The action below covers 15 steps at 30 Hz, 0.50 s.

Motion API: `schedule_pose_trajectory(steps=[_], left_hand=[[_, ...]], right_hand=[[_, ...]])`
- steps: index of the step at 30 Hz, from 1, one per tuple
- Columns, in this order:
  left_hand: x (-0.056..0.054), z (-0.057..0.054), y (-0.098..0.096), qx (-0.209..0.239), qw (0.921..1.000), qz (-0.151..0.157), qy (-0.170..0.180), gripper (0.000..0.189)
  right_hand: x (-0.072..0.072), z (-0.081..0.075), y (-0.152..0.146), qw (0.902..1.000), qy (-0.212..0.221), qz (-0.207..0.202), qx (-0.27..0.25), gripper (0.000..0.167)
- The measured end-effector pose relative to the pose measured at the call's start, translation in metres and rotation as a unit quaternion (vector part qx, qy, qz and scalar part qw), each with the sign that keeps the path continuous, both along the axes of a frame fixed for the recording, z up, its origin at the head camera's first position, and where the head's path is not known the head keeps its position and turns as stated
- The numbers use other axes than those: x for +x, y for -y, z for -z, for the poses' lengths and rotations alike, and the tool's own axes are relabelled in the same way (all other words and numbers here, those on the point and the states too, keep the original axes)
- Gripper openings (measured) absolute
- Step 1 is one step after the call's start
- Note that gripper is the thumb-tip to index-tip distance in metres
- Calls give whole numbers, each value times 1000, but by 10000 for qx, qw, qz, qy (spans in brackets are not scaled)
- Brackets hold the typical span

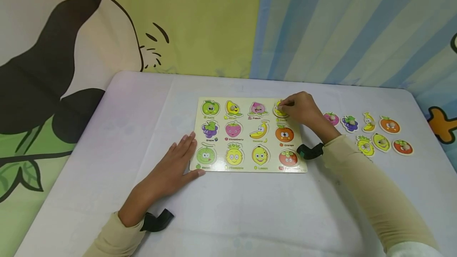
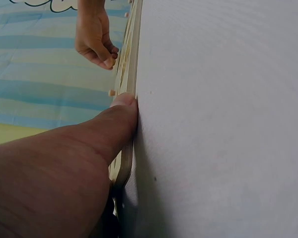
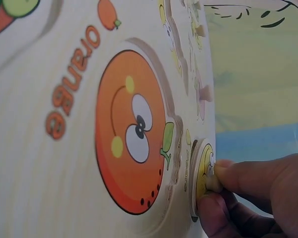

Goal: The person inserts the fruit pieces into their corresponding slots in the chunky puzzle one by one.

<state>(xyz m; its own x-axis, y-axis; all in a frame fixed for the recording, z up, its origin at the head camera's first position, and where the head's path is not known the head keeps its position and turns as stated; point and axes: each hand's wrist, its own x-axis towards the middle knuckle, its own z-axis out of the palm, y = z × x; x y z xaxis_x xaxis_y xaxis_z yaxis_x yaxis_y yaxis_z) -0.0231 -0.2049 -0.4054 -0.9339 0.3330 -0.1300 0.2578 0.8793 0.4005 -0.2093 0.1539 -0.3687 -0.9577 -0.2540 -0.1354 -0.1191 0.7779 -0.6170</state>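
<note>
A wooden fruit puzzle board point(image 1: 246, 171) lies on the table, its cutouts printed with smiling fruits. At its top right corner, my right hand point(image 1: 303, 108) pinches the small peg of a yellow pear puzzle piece point(image 3: 202, 171) between thumb and fingertips. That piece sits at the pear cutout, tilted and partly raised from the board in the right wrist view. My left hand point(image 1: 175, 165) rests against the board's left edge with fingers extended, the thumb along its lower left corner. Pegged peach point(image 1: 258, 108) and yellow mango-like point(image 1: 233, 108) pieces are in the top row.
Right of the board lie several loose pegged pieces, including grapes point(image 1: 350, 123), a banana point(image 1: 369, 122), an orange point(image 1: 390, 125), a lemon point(image 1: 381, 142) and a tomato point(image 1: 403, 147). A white cloth point(image 1: 228, 209) covers the table. Behind it hangs a cartoon-printed backdrop point(image 1: 200, 23).
</note>
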Motion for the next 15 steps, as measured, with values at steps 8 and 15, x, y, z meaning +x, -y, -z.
schedule_pose_trajectory(steps=[8, 15], left_hand=[[1, -1, -1, 22, 10000, -28, 59, 93], [0, -1, -2, -25, 10000, -17, 31, 93]], right_hand=[[0, 2, 0, 10000, -6, -8, 92, 21], [-1, 2, -1, 9999, -13, -6, 114, 20]])
